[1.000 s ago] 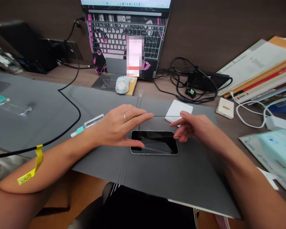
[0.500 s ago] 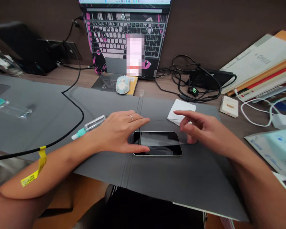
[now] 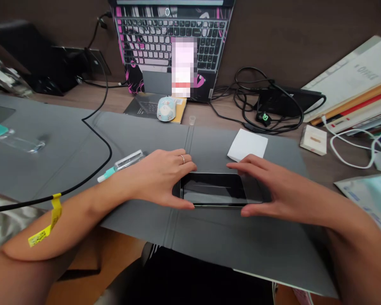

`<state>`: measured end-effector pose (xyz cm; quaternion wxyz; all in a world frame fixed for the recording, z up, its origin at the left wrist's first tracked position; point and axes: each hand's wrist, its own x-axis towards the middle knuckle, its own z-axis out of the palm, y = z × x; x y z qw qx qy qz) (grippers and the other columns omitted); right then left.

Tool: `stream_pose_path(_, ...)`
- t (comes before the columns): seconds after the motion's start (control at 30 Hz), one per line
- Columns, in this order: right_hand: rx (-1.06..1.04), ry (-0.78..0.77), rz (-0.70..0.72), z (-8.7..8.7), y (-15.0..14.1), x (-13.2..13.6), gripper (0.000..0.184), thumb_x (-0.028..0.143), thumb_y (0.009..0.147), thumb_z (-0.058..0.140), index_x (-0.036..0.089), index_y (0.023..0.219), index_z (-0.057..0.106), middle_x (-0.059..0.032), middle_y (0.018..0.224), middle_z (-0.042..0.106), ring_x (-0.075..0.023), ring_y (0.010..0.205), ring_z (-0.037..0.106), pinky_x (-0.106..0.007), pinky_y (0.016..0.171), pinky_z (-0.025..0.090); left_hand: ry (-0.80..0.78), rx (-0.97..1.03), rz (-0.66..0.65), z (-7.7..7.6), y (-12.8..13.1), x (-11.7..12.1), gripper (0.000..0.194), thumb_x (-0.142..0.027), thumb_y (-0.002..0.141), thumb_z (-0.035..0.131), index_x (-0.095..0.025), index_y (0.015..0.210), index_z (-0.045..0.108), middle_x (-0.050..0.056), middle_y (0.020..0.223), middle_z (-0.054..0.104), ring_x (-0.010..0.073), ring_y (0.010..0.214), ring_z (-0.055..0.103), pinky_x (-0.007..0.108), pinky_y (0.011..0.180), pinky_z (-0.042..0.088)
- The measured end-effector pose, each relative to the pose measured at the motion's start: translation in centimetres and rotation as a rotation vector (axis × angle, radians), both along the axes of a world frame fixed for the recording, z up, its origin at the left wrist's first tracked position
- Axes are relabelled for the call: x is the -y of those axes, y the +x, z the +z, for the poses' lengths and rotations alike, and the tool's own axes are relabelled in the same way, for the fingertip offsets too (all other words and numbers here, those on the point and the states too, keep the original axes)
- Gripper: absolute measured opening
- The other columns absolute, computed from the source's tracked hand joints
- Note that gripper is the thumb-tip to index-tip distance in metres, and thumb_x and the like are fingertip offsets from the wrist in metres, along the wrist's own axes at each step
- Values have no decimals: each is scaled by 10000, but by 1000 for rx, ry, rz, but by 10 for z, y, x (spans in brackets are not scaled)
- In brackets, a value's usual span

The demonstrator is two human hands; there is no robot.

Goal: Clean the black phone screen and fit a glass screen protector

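Observation:
A black-screened smartphone [image 3: 214, 183] lies flat on the grey desk mat, long side across my view. Over it is a thin clear screen protector [image 3: 256, 191], its right end reaching past the phone. My left hand [image 3: 165, 178], with a ring on one finger, grips the sheet's left end, thumb at the near edge and fingers at the far edge. On the opposite end, my right hand [image 3: 273, 186] holds it the same way. Whether the sheet touches the phone's glass I cannot tell.
A folded white wipe [image 3: 247, 145] lies beyond my right hand. Near my left forearm are a small spray bottle [image 3: 123, 163] and a black cable [image 3: 110, 148]. Farther back stand a laptop [image 3: 155, 46], a mouse [image 3: 166, 109] and coiled cords [image 3: 269, 106].
My right hand has come down from its raised, pointing pose onto the sheet's right end. The sheet has shifted closer over the phone. My left hand stays at the left end.

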<state>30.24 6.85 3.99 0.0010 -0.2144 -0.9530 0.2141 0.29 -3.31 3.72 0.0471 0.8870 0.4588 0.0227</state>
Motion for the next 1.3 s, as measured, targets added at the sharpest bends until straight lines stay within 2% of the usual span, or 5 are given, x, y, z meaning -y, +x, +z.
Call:
stream_pose_path(0.2, 29, 42, 12, -8, -3, 0, 820, 673, 839, 667, 229, 1495, 455, -157, 1325, 542, -323, 1094, 619, -444, 886, 542, -33, -49, 4, 0, 0, 0, 624, -749, 825, 600, -180, 1080, 618, 55, 1055, 634, 226, 965, 569, 340, 573, 374)
stream_pose_path(0.53, 45, 23, 17, -14, -4, -1, 840, 689, 828, 662, 276, 1523, 436, -141, 1283, 540, -306, 1017, 623, -436, 849, 535, -28, -92, -17, -1, 0, -1, 606, -756, 818, 608, -177, 995, 588, 61, 993, 631, 223, 888, 580, 330, 562, 344)
stream_pose_path(1.0, 47, 135, 40, -21, -8, -1, 802, 734, 815, 638, 224, 1426, 538, -142, 1140, 571, -319, 963, 605, -450, 811, 516, -47, -70, -35, -3, -1, -2, 622, -772, 817, 596, -178, 1002, 579, 52, 1018, 624, 218, 908, 590, 340, 582, 343)
stream_pose_path(1.3, 40, 168, 39, -21, -10, 2, 757, 723, 817, 637, 234, 1390, 553, -149, 1150, 583, -356, 1010, 593, -500, 850, 512, -54, -56, -47, -4, -2, -2, 546, -710, 853, 595, -180, 982, 567, 64, 1007, 623, 226, 905, 582, 341, 588, 339)
